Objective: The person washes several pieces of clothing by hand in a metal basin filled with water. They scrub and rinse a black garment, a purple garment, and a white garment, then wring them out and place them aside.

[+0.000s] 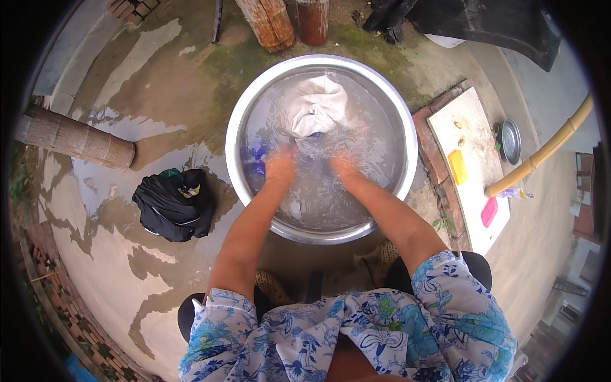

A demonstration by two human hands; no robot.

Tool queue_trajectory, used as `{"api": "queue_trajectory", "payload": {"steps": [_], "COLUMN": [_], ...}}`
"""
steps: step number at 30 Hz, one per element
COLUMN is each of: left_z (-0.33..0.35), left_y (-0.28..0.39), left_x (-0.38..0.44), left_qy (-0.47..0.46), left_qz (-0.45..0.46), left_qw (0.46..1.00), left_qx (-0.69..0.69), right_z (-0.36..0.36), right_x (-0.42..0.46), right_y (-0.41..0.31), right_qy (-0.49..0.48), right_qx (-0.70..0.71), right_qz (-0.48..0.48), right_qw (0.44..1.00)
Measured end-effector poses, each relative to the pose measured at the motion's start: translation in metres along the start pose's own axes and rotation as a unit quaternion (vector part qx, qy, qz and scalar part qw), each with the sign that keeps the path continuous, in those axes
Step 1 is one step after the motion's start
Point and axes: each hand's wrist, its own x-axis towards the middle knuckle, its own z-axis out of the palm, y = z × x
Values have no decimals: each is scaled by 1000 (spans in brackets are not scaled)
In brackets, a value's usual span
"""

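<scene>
Before me on the ground stands a wide round metal basin [409, 148] holding cloudy grey water. My left hand [280, 163] is in the water left of the middle, blurred by motion, beside a piece of blue-purple cloth [258, 160]. To the right, also blurred, my right hand [342, 164] is partly under the surface. Both lie just below a bunched white cloth [319, 105] that bulges out of the water near the far side. A bit of blue shows under its near edge. Murky water and splashing hide my fingertips and anything they grip.
Left of the basin, a dark clothes heap [174, 207] lies on wet concrete, near a bamboo post [79, 136]. On the right, a white board [470, 112] bears a yellow block [458, 167] and a pink one [489, 212]. A bamboo pole [542, 148] slants past a metal bowl [511, 142].
</scene>
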Motion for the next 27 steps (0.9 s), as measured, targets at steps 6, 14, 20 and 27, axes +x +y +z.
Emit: {"api": "queue_trajectory", "payload": {"steps": [6,14,20,27], "left_z": [65,-28,-19,-67], "left_y": [-39,0,63,79], "left_x": [21,-60,-102,-136], "left_qy": [184,372,30,-52], "left_qz": [31,17,-5,166], "left_qw": [982,781,331,139], "left_qx": [-13,-501,-943,-975], "right_z": [-41,-181,-386,-485], "right_x": [17,19,-51,-156], "right_y": [-40,-49,-110,-140], "right_qy": [37,28,54,51], "right_qx": [148,99,496,669], "right_qz": [73,-15,-89,-292], "right_qw": [986,995,862,681]}}
